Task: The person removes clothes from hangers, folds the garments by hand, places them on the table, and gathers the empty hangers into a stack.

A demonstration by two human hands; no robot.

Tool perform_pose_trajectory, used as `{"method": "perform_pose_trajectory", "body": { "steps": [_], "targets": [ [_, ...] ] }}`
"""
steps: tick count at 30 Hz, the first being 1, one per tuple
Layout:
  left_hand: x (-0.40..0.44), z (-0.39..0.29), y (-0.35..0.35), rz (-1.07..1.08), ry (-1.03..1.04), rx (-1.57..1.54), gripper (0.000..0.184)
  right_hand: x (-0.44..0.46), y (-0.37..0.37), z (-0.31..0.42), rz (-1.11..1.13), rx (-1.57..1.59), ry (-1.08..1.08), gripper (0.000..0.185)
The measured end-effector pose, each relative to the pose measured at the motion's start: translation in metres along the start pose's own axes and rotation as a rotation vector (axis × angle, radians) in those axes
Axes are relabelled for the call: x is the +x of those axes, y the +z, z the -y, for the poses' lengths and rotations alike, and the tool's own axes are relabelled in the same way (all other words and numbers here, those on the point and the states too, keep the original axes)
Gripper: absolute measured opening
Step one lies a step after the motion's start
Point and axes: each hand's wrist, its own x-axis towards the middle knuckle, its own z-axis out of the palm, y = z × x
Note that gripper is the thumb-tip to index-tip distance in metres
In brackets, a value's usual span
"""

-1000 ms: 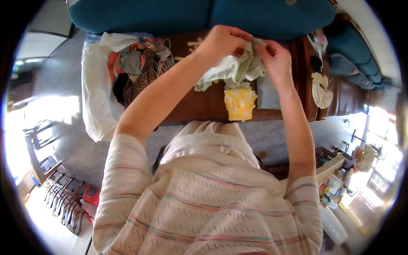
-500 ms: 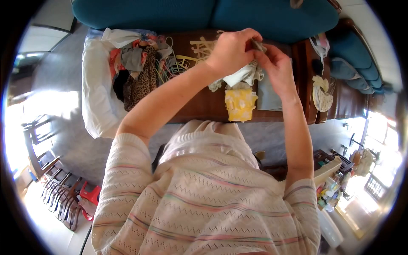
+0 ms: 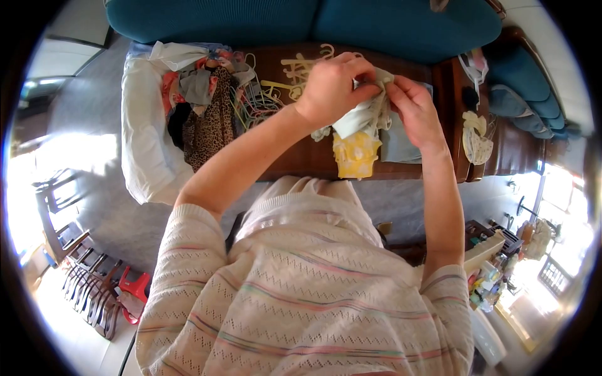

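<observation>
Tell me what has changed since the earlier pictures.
The left hand and right hand have moved toward the person's body, and the pale cloth now hangs over the top of the yellow cloth. Both hands still grip the pale cloth; the leopard-print cloth stayed put.

Seat (image 3: 301,160) is dk brown, backrest cushions (image 3: 401,28) teal. Nr seat's L edge: white bag (image 3: 143,138), tan leopard-print cloth (image 3: 210,125) w/ dk spots, grey cloth (image 3: 195,88), black cloth (image 3: 178,124). Nr front edge: yellow cloth (image 3: 356,153) w/ whitish patches, pale grey-blue cloth (image 3: 400,143). Garment (image 3: 362,118) above is off-white & pale sage. Hangers (image 3: 298,67) nr back edge are cream. Sweater (image 3: 313,288) is cream w/ zigzag openwork & thin pink, green, purple stripes.
</observation>
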Motion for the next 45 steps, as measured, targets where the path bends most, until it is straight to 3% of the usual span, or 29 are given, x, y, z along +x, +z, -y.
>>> {"method": "perform_pose_trajectory", "body": {
  "steps": [6,9,12,15,18,21,24,30,33,36,39,45],
  "targets": [
    [-0.008,-0.007,-0.010,0.050,0.081,0.017,0.012,-0.001,-0.001,0.001,0.014,-0.221,-0.051,0.018],
    [0.002,-0.010,-0.019,0.013,0.297,0.112,0.015,-0.001,-0.001,0.011,0.010,-0.583,-0.054,0.020],
    [0.007,-0.016,-0.021,0.239,0.002,-0.126,0.018,-0.001,0.008,0.020,0.061,-0.593,-0.137,0.022],
    [0.010,-0.014,-0.021,0.244,-0.095,-0.182,0.023,0.002,0.002,0.018,0.203,-0.474,-0.114,0.025],
    [0.017,-0.012,-0.025,0.300,-0.202,-0.095,0.027,-0.001,0.011,0.019,0.125,-0.124,-0.119,0.030],
    [0.020,-0.009,-0.027,0.260,-0.149,-0.133,0.024,-0.004,0.009,0.011,0.053,-0.004,-0.205,0.034],
    [0.022,-0.013,-0.036,0.237,-0.184,-0.236,0.019,-0.014,-0.006,-0.005,-0.138,-0.149,-0.234,0.028],
    [0.021,-0.026,-0.049,0.248,-0.183,-0.272,0.018,-0.023,-0.001,-0.028,-0.232,-0.230,-0.206,0.020],
    [0.020,-0.029,-0.051,0.258,-0.158,-0.267,0.018,-0.015,0.005,-0.034,-0.293,-0.249,0.000,0.020],
    [0.019,-0.032,-0.053,0.261,-0.144,-0.243,0.017,-0.017,0.012,-0.022,-0.141,0.018,0.250,0.021],
    [0.016,-0.035,-0.056,0.260,-0.123,-0.180,0.017,-0.021,0.011,-0.029,-0.051,0.179,0.202,0.021],
    [0.010,-0.044,-0.068,0.381,-0.053,-0.189,0.021,-0.039,-0.010,-0.003,-0.174,-0.363,-0.049,0.040]
  ]
}}
